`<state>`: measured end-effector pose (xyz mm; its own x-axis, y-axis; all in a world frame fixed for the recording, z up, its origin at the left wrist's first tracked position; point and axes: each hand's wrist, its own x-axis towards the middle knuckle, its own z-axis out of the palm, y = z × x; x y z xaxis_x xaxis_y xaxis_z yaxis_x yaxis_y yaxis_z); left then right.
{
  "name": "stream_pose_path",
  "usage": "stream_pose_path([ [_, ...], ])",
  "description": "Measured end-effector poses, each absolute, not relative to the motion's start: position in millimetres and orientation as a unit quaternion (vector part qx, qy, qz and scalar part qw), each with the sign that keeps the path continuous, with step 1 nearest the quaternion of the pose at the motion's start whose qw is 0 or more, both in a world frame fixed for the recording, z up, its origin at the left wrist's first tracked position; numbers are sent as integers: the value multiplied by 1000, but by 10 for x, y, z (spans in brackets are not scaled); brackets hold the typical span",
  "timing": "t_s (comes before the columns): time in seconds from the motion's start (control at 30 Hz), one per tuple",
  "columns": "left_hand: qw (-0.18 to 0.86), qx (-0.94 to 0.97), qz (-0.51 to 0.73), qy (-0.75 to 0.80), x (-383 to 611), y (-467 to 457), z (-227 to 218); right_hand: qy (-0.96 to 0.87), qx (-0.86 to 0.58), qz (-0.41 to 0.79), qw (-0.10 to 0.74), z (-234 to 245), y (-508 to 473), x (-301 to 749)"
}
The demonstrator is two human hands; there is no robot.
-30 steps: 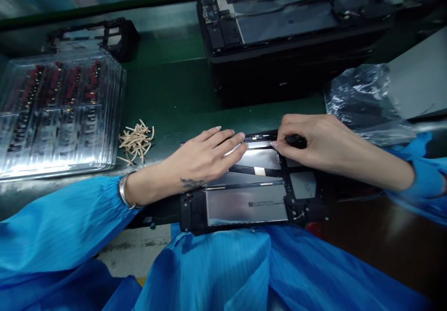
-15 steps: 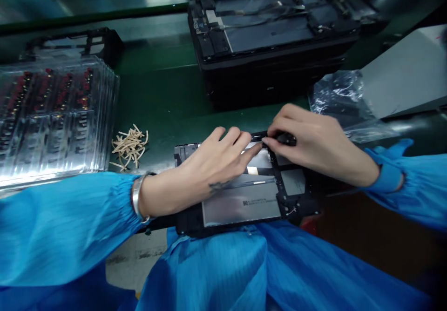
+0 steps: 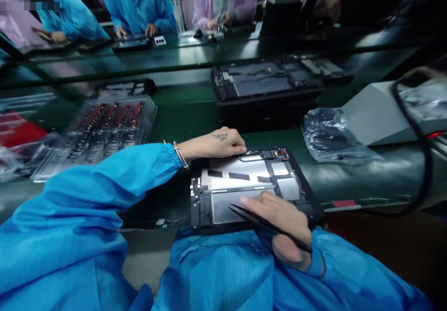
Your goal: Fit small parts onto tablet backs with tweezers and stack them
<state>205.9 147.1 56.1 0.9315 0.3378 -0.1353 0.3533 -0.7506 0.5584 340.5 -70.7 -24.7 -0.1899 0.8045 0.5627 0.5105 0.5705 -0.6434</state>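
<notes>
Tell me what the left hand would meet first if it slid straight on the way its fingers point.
Probably the small red-dotted parts on the far edge of the open tablet: the left hand rests there, fingers pointing right. Height above them is unclear.

Open tablet (image 3: 240, 169) lies flat at the near edge of the green bench (image 3: 181, 120), back cover off: black frame, silvery shields, grey battery plate. Black tweezers (image 3: 260, 223) slant across its near right corner, tips together, pointing left over the battery, gripped in the right hand (image 3: 277, 208).
</notes>
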Motion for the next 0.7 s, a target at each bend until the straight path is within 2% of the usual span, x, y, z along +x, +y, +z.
stream_pose_path([
  [0.1,313,928,6,203,2016,1429,655,-707,-397,170,560,-112,-631,3361],
  [0.2,323,922,59,204,1979,1399,685,-700,-412,168,558,-41,-592,3308],
  [0.3,442,868,49,218,1969,1440,676,-719,-397,149,550,-24,-559,3329],
  [0.4,543,806,49,230,1968,1472,723,-804,-336,99,482,9,-535,3521],
  [0.5,564,787,90,232,1961,1443,831,-906,-267,-1,327,84,-532,3849],
  [0.57,579,772,120,232,1959,1415,884,-920,-281,-30,271,146,-552,4061],
  [0.6,590,762,138,231,1959,1404,895,-907,-309,-14,286,179,-572,4145],
  [0.7,626,723,189,221,1939,1348,873,-756,-469,141,435,279,-656,4275],
])
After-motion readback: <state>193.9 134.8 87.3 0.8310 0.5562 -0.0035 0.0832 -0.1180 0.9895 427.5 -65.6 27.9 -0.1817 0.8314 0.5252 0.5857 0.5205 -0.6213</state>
